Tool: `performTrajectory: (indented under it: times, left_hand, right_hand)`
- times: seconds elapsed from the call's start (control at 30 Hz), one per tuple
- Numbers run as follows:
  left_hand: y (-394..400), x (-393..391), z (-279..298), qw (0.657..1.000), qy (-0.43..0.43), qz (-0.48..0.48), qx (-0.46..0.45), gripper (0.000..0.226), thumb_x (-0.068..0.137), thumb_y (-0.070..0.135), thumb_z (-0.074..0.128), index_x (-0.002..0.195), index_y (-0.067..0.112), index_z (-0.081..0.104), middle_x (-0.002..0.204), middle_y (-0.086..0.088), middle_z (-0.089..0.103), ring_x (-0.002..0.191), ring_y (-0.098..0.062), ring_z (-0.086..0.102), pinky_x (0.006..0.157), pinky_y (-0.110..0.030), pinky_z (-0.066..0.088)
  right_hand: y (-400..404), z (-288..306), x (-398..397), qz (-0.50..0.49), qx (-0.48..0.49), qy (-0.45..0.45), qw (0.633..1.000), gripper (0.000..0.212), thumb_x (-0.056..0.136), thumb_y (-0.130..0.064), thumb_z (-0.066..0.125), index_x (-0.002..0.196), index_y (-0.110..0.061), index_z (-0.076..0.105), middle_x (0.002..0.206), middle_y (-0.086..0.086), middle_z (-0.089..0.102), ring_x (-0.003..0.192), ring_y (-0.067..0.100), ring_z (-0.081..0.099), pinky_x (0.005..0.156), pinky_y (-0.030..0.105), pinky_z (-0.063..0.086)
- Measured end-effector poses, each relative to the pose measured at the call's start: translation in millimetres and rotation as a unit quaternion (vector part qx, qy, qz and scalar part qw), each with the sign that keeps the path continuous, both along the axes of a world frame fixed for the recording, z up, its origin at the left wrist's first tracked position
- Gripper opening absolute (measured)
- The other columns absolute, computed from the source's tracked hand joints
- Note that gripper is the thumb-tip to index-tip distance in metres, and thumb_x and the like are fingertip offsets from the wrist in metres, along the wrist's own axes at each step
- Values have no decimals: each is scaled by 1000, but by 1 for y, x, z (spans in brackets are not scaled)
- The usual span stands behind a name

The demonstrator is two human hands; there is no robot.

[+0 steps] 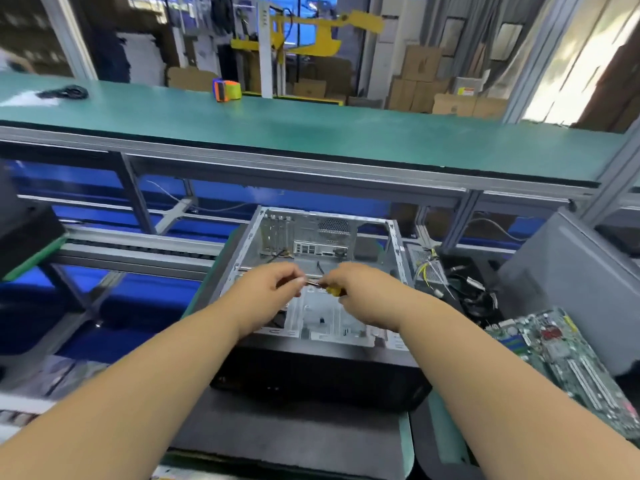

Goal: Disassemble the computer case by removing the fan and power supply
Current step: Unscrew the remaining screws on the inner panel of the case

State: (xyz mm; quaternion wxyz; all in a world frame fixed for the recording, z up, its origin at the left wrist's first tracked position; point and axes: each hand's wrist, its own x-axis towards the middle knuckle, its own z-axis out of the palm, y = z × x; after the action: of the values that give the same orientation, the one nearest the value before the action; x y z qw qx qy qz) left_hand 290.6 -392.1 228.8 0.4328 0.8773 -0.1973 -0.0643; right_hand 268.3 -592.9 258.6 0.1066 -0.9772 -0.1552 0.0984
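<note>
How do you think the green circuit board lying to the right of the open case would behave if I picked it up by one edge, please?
The green circuit board looks thin and flat, so probably light and fairly stiff. Its face is crowded with slots and small parts, so likely fragile. It lies tilted against the grey box, so it may slide when nudged.

Long green-topped bench (311, 133) on aluminium frame; stacked cardboard boxes (420, 81) behind; bright window (568, 57) at right.

A dark mat (277, 441) carries the open computer case (322, 306); a motherboard (568, 355) lies just beside it.
</note>
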Motion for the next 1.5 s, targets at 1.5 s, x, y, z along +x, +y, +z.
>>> performTrajectory:
  times: [1.5]
  left_hand:
    - [14, 76, -53, 993, -91, -23, 76, 18, 75, 35, 80, 89, 29, 68, 105, 18, 60, 110, -5, 53, 105, -42, 38]
  right_hand:
    - [40, -61, 74, -123, 482, -292, 817, 20, 96, -41, 52, 116, -36, 49, 85, -11, 58, 77, 11, 62, 67, 26, 52]
